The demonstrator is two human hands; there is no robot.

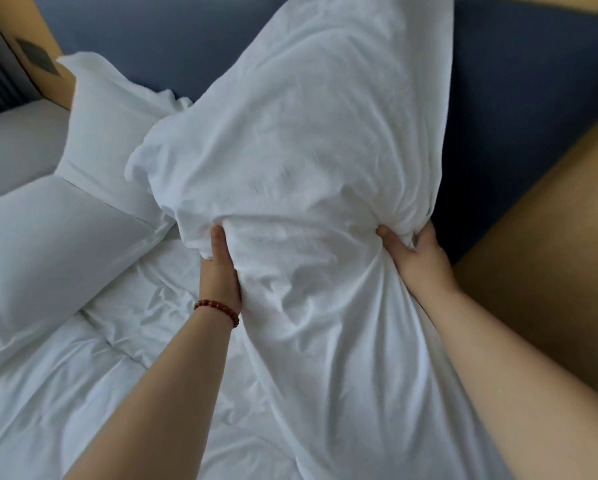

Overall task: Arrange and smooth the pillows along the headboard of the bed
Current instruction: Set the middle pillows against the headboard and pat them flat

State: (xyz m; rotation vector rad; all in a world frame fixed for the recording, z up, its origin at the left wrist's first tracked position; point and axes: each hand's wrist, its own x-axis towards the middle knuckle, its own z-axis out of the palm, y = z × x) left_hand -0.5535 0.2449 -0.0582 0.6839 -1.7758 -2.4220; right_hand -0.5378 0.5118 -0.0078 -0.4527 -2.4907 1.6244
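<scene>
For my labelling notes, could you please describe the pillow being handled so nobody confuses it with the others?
Start at the blue headboard. In front of it a big white pillow is held upright, creased all over. Unlike the other pillows to its left, it is gripped at its lower end by the left hand and right hand.

Wrinkled white pillow point(308, 133) upright against blue headboard point(515, 81), plump second pillow point(48, 244) lying left, third pillow point(107, 126) behind it
</scene>
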